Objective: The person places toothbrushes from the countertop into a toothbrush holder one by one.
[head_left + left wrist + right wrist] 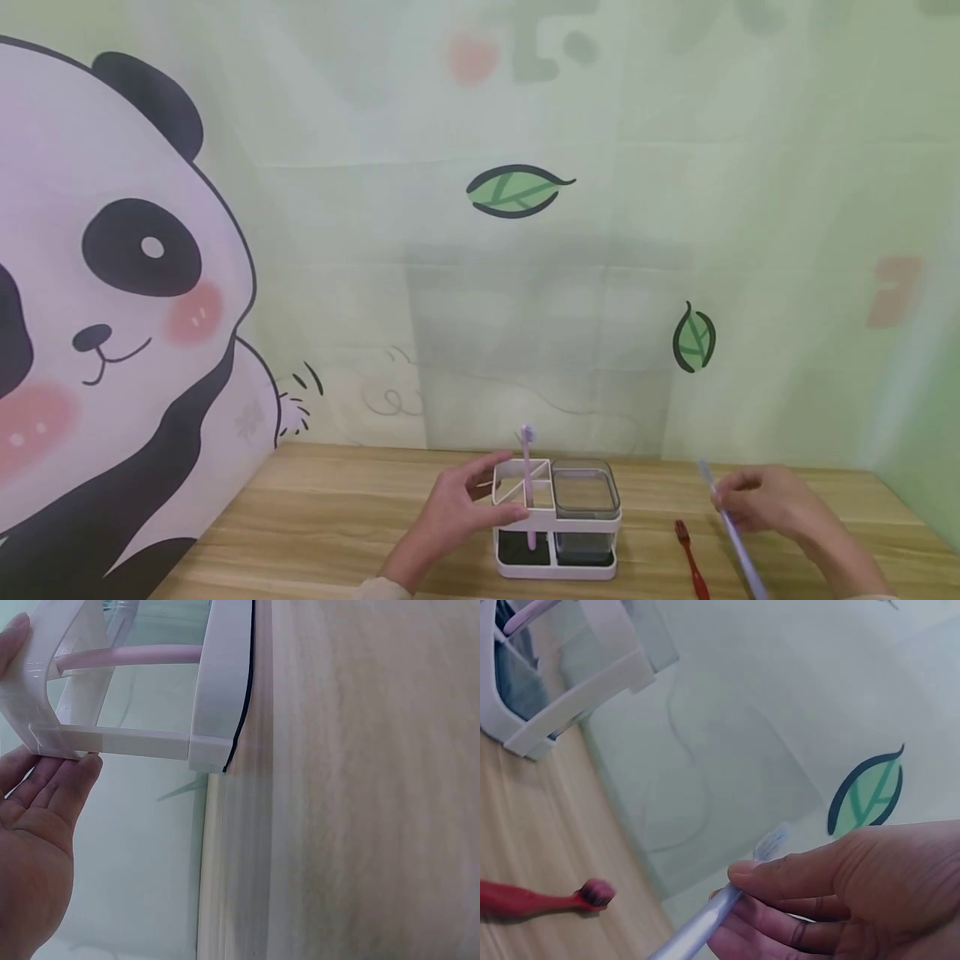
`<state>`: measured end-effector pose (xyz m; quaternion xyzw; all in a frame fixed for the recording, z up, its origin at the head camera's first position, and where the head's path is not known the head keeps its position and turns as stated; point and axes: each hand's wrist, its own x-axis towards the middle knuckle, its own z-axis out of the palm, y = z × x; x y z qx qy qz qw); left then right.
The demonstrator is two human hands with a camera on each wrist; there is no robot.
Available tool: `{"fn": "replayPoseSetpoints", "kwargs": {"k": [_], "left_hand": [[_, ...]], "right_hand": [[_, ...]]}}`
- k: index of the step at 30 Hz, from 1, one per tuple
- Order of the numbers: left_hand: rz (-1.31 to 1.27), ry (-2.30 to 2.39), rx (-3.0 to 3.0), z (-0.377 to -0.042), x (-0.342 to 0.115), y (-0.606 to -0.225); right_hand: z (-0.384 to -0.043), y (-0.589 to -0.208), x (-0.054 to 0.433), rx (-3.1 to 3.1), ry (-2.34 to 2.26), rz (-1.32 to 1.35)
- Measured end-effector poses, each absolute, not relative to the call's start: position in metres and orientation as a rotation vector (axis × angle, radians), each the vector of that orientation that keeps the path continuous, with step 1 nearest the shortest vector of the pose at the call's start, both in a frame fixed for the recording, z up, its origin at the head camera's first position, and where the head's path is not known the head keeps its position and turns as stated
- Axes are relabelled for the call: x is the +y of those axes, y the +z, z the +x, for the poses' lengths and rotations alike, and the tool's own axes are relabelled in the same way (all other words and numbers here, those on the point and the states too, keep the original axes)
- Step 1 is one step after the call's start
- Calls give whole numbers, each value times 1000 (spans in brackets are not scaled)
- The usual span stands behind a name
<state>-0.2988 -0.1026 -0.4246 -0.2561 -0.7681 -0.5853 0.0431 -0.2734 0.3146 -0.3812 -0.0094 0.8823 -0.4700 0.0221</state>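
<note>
My left hand [456, 505] grips the upper frame of a white toothbrush holder [585, 527] at its left side, thumb in front and fingers at the side and back. A pink toothbrush [527, 467] stands nearly upright in the holder's left part, head up. Filling the right part is a clear grey cup [588, 493]. To the right, my right hand [772, 502] pinches a pale blue toothbrush [741, 553] between thumb and fingers, just below its head. In the right wrist view, its bristle head [771, 841] sticks out past the thumb.
A red toothbrush [692, 562] lies on the wooden table [337, 508] between the holder and my right hand. Behind the table hangs a pale green backdrop [360, 250] printed with a panda and leaves.
</note>
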Motion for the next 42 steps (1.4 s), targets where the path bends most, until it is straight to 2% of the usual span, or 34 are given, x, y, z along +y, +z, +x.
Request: {"fn": "replayPoseSetpoints", "kwargs": {"k": [11,21,42], "left_hand": [[-792,-1801,-2344,-299,-104,-426],[-792,-1799,-2347,-299,-104,-426],[-790,-1813,-2333,-298,-103,-426]], "right_hand": [[-267,-358,312,2792,-1525,-127],[-261,-339,305,2838,-1530,-53],[-242,-323,276,2902,-1772,-55]]}}
